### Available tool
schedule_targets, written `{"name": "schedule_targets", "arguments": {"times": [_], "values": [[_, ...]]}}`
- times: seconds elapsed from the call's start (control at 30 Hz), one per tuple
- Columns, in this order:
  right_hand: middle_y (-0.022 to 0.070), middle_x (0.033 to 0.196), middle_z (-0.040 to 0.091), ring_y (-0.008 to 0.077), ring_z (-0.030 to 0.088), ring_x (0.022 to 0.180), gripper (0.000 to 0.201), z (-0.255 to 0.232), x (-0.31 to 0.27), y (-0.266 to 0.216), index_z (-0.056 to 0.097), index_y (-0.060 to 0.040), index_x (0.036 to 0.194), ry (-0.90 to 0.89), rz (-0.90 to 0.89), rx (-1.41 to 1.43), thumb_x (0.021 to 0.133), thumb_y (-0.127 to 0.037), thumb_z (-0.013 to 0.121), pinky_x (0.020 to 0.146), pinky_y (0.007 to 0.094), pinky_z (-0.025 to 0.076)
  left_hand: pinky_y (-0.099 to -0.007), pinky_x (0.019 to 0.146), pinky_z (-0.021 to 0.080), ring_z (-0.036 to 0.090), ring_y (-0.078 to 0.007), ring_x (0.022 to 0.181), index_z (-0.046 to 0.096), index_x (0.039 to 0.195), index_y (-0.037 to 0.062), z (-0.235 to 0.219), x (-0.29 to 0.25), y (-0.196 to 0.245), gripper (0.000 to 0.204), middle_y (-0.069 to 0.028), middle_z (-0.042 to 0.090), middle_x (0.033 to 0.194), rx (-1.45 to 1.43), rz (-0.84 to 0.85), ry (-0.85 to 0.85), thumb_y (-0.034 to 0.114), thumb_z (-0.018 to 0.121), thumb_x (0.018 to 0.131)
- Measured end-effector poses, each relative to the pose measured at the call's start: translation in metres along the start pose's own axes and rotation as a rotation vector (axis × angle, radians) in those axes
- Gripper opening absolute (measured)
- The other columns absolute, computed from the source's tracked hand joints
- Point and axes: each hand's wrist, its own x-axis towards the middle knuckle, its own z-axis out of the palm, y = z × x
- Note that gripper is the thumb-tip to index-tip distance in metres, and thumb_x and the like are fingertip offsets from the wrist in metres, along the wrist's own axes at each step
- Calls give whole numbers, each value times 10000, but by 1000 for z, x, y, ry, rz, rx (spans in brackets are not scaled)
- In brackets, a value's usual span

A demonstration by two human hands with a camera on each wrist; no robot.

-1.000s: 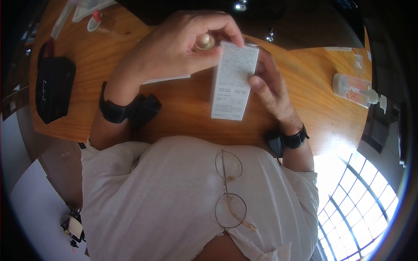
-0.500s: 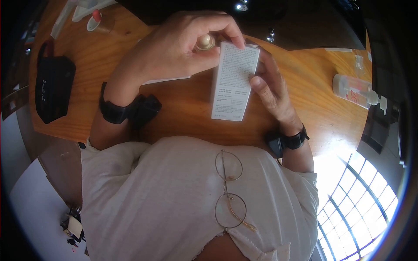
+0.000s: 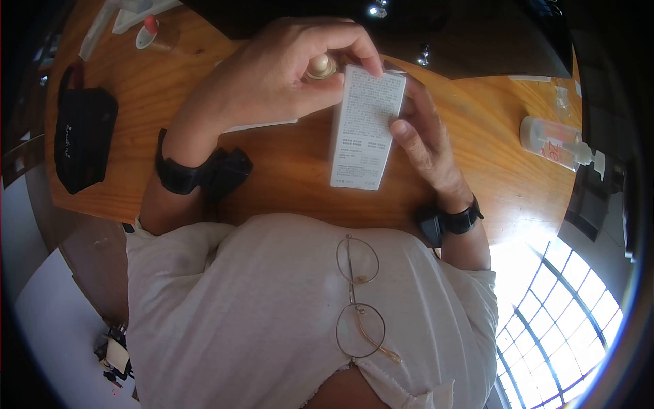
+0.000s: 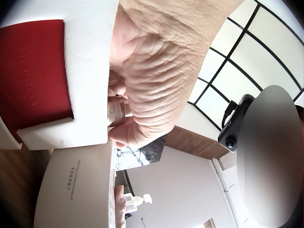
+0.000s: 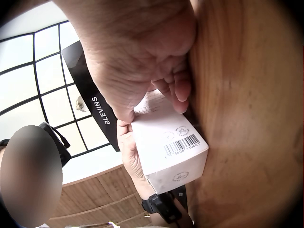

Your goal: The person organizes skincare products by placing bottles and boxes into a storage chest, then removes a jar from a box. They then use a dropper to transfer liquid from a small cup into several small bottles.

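A tall white box [image 3: 368,129] printed with small text is held upright between both hands. My left hand [image 3: 272,75] reaches over from the left, its index finger bent onto the box's upper face and its thumb at the near edge. A bottle with a cream rounded cap [image 3: 320,65] shows in the gap between that thumb and finger. My right hand [image 3: 429,140] grips the box's right side, thumb in front and fingers behind. A barcode [image 5: 182,146] is visible on the box in the right wrist view.
A white case with a red panel [image 4: 35,71] lies under the left hand. On the wooden table [image 3: 286,184] are a black pouch [image 3: 87,140] and a cup [image 3: 158,37] at left, and a pump bottle [image 3: 555,142] at right. A dark screen [image 3: 470,41] stands behind.
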Motion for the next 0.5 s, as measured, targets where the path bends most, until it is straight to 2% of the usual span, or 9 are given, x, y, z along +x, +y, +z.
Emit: {"name": "schedule_targets", "arguments": {"times": [0.27,0.5], "values": [[208,1209,645,235,647,1089,700,-2,0,-1,278,9,1500,-6,11,8,1001,-365,596,912,343,522,-300,848,527,665,-170,951,658,1024,35,-2,2,5,234,-63,700,1054,-25,-42,-21,-46,566,825],[168,1169,667,198,644,1046,643,-6,1,-3,293,-3,1495,-19,13,-32,1018,-322,582,878,327,517,-304,844,516,658,-175,962,652,1023,32,-4,3,9,222,-66,700,1057,-17,-79,-51,-42,571,830]]}}
